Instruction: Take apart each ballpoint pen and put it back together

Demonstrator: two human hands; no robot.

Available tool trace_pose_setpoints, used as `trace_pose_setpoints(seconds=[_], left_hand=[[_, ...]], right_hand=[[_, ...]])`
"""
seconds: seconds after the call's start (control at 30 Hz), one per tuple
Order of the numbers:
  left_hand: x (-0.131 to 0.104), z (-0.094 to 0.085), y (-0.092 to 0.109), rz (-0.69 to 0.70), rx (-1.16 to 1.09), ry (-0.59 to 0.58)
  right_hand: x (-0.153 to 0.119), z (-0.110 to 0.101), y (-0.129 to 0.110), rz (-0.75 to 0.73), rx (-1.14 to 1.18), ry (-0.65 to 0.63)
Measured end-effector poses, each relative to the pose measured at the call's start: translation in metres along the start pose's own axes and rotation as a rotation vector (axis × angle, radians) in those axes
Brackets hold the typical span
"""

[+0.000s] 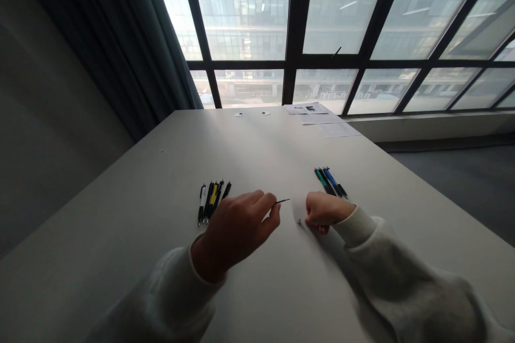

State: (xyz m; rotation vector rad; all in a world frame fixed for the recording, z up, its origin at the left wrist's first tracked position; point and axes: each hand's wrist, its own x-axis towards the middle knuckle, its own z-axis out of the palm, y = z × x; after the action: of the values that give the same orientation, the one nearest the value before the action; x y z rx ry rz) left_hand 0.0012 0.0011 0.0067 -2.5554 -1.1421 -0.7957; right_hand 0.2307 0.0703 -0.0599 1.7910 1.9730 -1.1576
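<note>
Between thumb and forefinger, my left hand (243, 225) pinches a thin dark pen refill (284, 201), its point towards the right. My right hand (325, 211) is curled closed low over the table, and what it holds, if anything, is hidden. A tiny metallic piece (299, 222) shows just left of its fingers; I cannot tell whether they touch it. Just beyond the left hand lies a row of pens (202, 201), white, black and yellow, partly covered by that hand. Past the right hand lie several more pens (330, 178), green, black and blue.
The white table (257, 153) stretches away to a wall of windows (245, 10). Printed papers (317, 118) lie at its far right corner. Two small round covers (239, 114) sit near the far edge. A dark curtain (161, 37) hangs at the left.
</note>
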Motion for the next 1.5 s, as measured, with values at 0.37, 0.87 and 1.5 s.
trace_pose_setpoints(seconds=[0.37,0.87,1.5], left_hand=[[0.000,0.001,-0.001,0.000,-0.008,0.003],[-0.002,0.000,0.009,-0.203,-0.421,-0.136],[0.000,-0.006,0.000,-0.356,-0.549,-0.126]], right_hand=[[-0.001,0.000,-0.001,-0.011,0.035,-0.004],[-0.088,-0.028,-0.035,-0.847,0.810,0.038],[-0.074,-0.050,-0.009,-0.667,1.037,0.603]])
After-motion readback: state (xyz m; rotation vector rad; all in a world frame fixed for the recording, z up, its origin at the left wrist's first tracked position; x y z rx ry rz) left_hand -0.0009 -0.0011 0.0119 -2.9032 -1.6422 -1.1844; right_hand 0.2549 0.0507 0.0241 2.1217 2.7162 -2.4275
